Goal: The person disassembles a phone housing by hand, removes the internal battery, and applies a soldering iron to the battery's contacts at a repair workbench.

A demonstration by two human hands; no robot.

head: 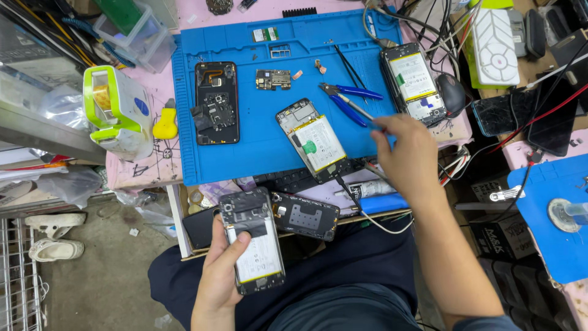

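My left hand [222,276] grips an opened phone [254,242] with its white battery showing, low over my lap. Over the front right edge of the blue work mat [257,141], my right hand [409,156] holds a thin metal tool [355,107] that points up and left. Just left of that hand, a second opened phone [312,141] with a white battery lies tilted on the mat, a cable plugged into its lower end. Blue-handled pliers [349,98] lie right by the tool's tip.
On the mat lie a black phone frame [216,101], a small circuit board [273,79] and a third opened phone [415,83] at the right edge. A black back cover [306,216] rests on the drawer. A white-green device [119,110] stands left; cables and cracked screens crowd the right.
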